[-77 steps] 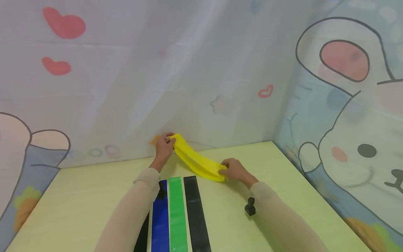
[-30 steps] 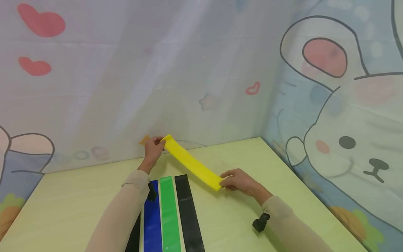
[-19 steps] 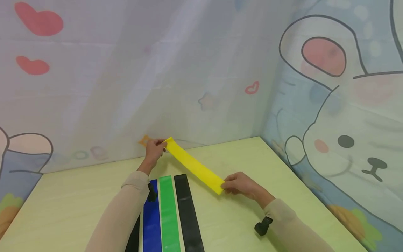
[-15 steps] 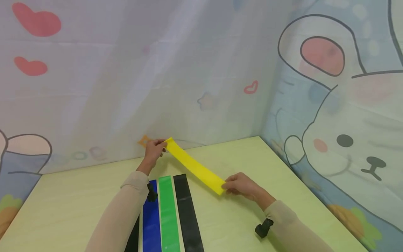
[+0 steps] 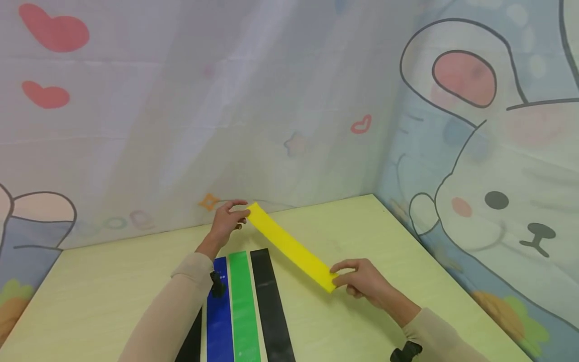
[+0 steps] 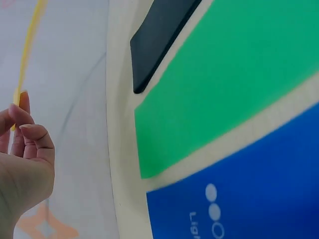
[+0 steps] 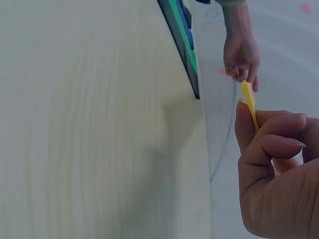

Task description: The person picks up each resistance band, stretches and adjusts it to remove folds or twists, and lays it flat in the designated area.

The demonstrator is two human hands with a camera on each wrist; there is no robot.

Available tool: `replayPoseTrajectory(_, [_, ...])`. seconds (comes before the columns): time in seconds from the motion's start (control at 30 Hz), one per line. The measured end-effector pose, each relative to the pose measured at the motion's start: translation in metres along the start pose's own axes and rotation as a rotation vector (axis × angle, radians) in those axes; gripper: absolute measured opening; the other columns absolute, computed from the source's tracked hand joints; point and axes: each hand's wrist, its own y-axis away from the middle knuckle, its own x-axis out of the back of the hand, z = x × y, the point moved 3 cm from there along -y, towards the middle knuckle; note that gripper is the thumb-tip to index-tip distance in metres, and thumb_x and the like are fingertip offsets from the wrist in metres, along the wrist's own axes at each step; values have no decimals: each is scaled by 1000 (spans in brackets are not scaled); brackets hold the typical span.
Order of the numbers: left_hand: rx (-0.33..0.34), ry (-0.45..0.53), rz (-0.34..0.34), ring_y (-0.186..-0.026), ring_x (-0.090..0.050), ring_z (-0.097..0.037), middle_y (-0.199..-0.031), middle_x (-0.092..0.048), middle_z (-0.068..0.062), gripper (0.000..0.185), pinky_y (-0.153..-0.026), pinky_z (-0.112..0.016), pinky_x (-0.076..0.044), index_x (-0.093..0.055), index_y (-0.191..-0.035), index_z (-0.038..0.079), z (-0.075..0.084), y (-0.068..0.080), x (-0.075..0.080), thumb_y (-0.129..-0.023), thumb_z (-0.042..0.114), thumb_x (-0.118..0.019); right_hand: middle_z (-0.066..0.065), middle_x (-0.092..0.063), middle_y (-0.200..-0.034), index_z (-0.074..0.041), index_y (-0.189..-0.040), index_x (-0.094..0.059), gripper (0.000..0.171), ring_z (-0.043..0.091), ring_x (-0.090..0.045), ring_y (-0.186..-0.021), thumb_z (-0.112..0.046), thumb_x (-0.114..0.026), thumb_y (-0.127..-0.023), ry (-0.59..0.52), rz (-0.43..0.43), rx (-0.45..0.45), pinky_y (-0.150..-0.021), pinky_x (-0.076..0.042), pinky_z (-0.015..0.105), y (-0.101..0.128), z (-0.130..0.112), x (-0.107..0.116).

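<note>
A yellow resistance band [image 5: 291,246], flat and stretched lengthwise, hangs above the table on a slant. My left hand [image 5: 226,221] pinches its upper far end between thumb and fingers. At the lower near end, my right hand [image 5: 364,281] pinches the other edge with thumb and index finger. The left wrist view shows the yellow band [image 6: 29,50] edge-on at the left hand's fingertips. In the right wrist view the yellow band [image 7: 248,94] is also edge-on, leading from the right fingertips toward the left hand.
Flat on the pale yellow table [image 5: 122,286] lie a blue band [image 5: 220,317], a green band [image 5: 244,306] and a black band [image 5: 273,306] side by side. Another black band [image 5: 192,344] is partly hidden by the left sleeve. A printed cloth backdrop [image 5: 181,125] stands behind.
The yellow band, earlier showing its loop opening, now lies flat and straight between the hands. Both hands moved slightly right recently, the right hand also nearer. The other bands stay in place.
</note>
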Motion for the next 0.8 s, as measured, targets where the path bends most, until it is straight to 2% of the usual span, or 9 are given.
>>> replayPoseTrajectory(0.1, [-25, -9, -20, -70, -60, -14, -94, -68, -3, 32, -59, -23, -47, -65, -126, 0, 1, 4, -6, -97, 14, -68, 13, -71, -98, 4, -117, -71, 35, 10, -34, -47, -13, -76, -86, 4, -24, 4, -46, -27, 23, 13, -2, -2])
replayPoseTrajectory(0.2, [-40, -26, -23, -82, -62, -19, -103, -68, -5, 27, -61, -23, -48, -70, -119, 0, 4, 8, -11, -97, 15, -67, 13, -71, -109, 3, -119, -71, 37, 9, -35, -48, -16, -75, -88, 2, -26, -4, -46, -27, 22, 24, -3, -5])
replayPoseTrajectory(0.33, [-52, -53, -17, -101, -60, -30, -112, -67, -7, 28, -65, -23, -48, -71, -121, 1, 8, 11, -18, -98, 17, -67, 16, -71, -113, 2, -121, -71, 39, 10, -38, -48, -19, -75, -89, -7, -7, -11, -47, -27, 22, 35, -3, -7])
replayPoseTrajectory(0.5, [-66, -74, -30, -103, -58, -28, -117, -66, -8, 31, -69, -25, -49, -71, -122, 3, 14, 12, -25, -97, 20, -68, 17, -68, -119, 2, -122, -70, 42, 10, -36, -46, -21, -76, -89, -15, 9, -2, -46, -25, 23, 48, -4, -13])
replayPoseTrajectory(0.6, [-72, -71, -52, -101, -61, -27, -118, -67, -9, 32, -73, -28, -53, -71, -122, 3, 15, 14, -30, -96, 20, -70, 15, -70, -116, 3, -122, -70, 42, 10, -36, -47, -21, -76, -89, -34, 14, -15, -46, -25, 23, 57, -1, -19])
replayPoseTrajectory(0.7, [-68, -43, -84, -95, -66, -25, -113, -68, -9, 33, -76, -30, -56, -69, -124, 1, 11, 17, -35, -94, 15, -71, 12, -73, -107, 4, -121, -70, 40, 12, -52, -56, -21, -76, -89, -45, 44, -21, -49, -36, 23, 66, 4, -27])
replayPoseTrajectory(0.8, [-48, -13, -103, -88, -69, -24, -104, -69, -8, 34, -76, -30, -58, -68, -125, -1, 8, 22, -38, -93, 10, -72, 14, -74, -102, 6, -122, -69, 40, 21, -69, -77, -19, -74, -91, -77, 78, -25, -62, -52, 28, 74, 10, -34])
